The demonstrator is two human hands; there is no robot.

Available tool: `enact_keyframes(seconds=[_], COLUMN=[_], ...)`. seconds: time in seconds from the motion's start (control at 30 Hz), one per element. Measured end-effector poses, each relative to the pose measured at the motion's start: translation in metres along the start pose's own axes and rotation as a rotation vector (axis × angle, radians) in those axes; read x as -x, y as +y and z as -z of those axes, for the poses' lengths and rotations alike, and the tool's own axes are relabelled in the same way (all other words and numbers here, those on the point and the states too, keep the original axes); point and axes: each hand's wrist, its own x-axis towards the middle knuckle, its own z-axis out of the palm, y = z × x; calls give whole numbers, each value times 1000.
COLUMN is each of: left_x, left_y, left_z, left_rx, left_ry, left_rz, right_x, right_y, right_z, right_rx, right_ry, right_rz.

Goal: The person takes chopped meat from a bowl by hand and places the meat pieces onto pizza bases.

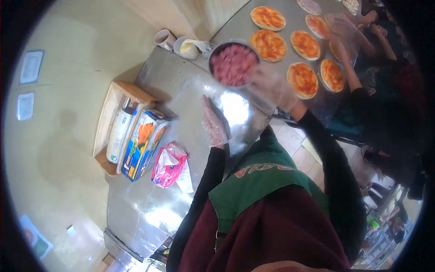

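My left hand (215, 124) rests over the steel worktop with its fingers stretched out, in a clear glove, holding nothing. My right hand (273, 86) is smeared by motion at the right rim of a dark round bowl (234, 64) full of pink meat pieces; its fingers cannot be made out. Beside the bowl and my right hand lie round dough bases with red sauce, among them one nearest the hand (302, 80), one above it (268, 45) and one farther right (332, 75).
A mug (164, 40) and a white tub (186, 48) stand by the wall corner. At left are a wooden box (107, 131), a blue glove box (142, 145) and a pink packet (169, 165). Co-workers' gloved hands (340, 29) reach over the bases at upper right.
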Motion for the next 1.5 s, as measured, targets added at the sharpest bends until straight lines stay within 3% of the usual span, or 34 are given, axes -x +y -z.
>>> enact_keyframes(seconds=[0.07,0.13,0.2,0.23,0.3,0.37,0.4,0.47,0.5,0.57,0.63,0.67,0.77,0.83,0.93,0.97,1.03,1.1,1.17,1.23,1.3,1.37,1.4,1.5], left_x=[22,22,27,28,26,15,18,31,34,40,73,59,44,10,-21,-27,-44,2,36,36,32,38,42,47], left_y=[7,15,30,33,27,17,21,40,43,47,91,68,23,-28,-72,-88,-111,-49,7,27,33,52,54,40], left_z=[5,24,20,18,28,50,43,19,11,-2,-70,-77,-125,-150,-178,-173,-153,-190,-186,-149,-90,-46,-26,38], left_rx=[23,-620,-761,-1094,-1102,-1134,-1044,-862,-886,-936,-987,-762,-1080,-415,-449,-425,-697,-461,-801,-1004,-1052,-1089,-1045,-763], left_ry=[-14,-7,13,70,83,90,104,135,155,191,65,-53,-483,-511,-407,-385,-543,-337,-438,-325,-38,246,327,446], left_rz=[-178,-359,-320,-431,-457,-471,-383,-207,-299,-484,-403,-287,-694,81,465,424,132,303,-79,-321,-436,-544,-521,-318], right_x=[13,30,45,50,60,61,67,100,133,180,218,220,200,240,252,251,251,238,191,201,222,178,147,62], right_y=[-18,-32,-38,-41,-44,-47,-45,-12,16,57,86,91,97,126,138,137,134,123,99,99,116,93,77,29], right_z=[-39,-78,-107,-113,-117,-68,-46,-25,-16,-16,-31,-29,-18,-43,-41,-39,-35,-26,12,17,-11,-1,12,17], right_rx=[-200,-214,-180,-228,-326,-257,-221,29,206,257,-50,-198,-623,-476,-374,-389,-450,-622,-895,-855,-445,-370,-329,-615], right_ry=[31,-48,-279,-217,-95,107,209,436,606,729,656,660,780,711,571,537,483,494,524,357,371,393,410,98], right_rz=[54,34,-22,-36,-51,-253,-351,-823,-750,-1018,-1048,-1132,-1544,-1278,-1148,-1168,-1224,-1398,-1669,-1509,-1386,-1234,-1161,-976])
